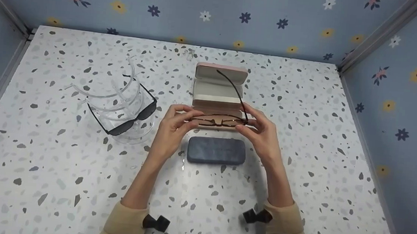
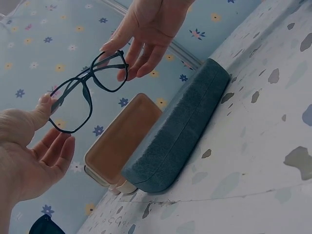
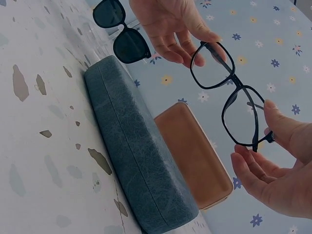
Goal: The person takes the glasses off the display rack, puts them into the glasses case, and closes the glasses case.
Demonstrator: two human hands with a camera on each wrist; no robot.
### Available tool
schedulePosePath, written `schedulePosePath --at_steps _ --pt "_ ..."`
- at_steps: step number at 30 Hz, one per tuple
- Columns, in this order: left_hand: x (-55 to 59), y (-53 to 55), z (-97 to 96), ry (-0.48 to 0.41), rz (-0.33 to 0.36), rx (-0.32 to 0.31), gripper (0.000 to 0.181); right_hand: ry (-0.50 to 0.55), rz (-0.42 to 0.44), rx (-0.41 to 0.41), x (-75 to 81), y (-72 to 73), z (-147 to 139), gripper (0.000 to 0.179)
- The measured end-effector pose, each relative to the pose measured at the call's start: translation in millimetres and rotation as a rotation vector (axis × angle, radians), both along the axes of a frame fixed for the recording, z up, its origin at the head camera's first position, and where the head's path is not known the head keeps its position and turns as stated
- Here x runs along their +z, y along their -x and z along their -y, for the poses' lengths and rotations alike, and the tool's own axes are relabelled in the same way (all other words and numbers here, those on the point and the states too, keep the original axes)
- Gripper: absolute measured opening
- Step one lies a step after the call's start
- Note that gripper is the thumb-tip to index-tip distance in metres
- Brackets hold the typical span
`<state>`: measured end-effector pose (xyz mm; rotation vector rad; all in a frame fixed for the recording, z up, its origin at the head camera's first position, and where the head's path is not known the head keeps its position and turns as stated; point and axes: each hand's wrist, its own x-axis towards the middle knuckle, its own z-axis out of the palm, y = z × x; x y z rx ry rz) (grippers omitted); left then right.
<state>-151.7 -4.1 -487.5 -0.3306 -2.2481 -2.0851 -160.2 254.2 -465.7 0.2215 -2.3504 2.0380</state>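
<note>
Possibly the open case (image 1: 211, 88), lying beyond the closed blue case (image 1: 217, 150), could snag the glasses (image 3: 237, 82) if you tilt them; a slack pinch would probably drop them. Held aloft near that open case, front toward you, long axis left to right between your left hand (image 1: 169, 132) and right hand (image 1: 265, 137), thumb and fingers pinching each end. Smallest: one temple (image 1: 238, 91), pointing away.

From my remote screen I see a booth-like workspace: blue flowered panels (image 1: 223, 31) with grey frames (image 1: 385, 34) bordering a speckled tabletop (image 1: 336, 203).
</note>
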Motion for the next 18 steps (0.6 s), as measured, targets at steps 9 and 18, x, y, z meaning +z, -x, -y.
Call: schedulePosePath --at_steps 9,18 --pt "0.1 -0.3 -0.1 0.016 0.021 0.003 0.026 -0.013 -0.011 0.011 -0.8 0.1 -0.5 0.059" --pt "-1.2 0.7 -0.5 0.014 0.024 0.009 0.025 -0.033 -0.009 0.012 -0.3 0.3 -1.0 0.058"
